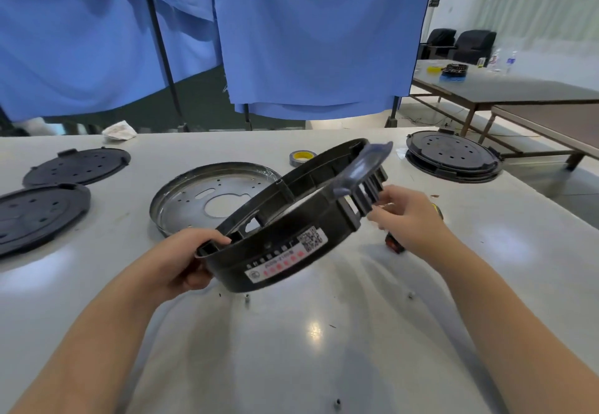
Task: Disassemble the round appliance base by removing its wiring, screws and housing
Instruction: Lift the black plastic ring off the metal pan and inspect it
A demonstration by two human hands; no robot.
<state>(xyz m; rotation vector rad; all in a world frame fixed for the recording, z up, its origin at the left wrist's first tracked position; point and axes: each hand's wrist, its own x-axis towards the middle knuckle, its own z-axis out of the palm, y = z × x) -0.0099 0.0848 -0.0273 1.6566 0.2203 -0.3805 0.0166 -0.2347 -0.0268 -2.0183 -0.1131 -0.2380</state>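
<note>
Black housing ring (285,219) held tilted above worktop (324,348), in front of metal plate (194,199); left hand (184,261) gripped near rim; right hand (405,215) pinched ribbed tab; likely light, stiff plastic; best held by rim.
</note>
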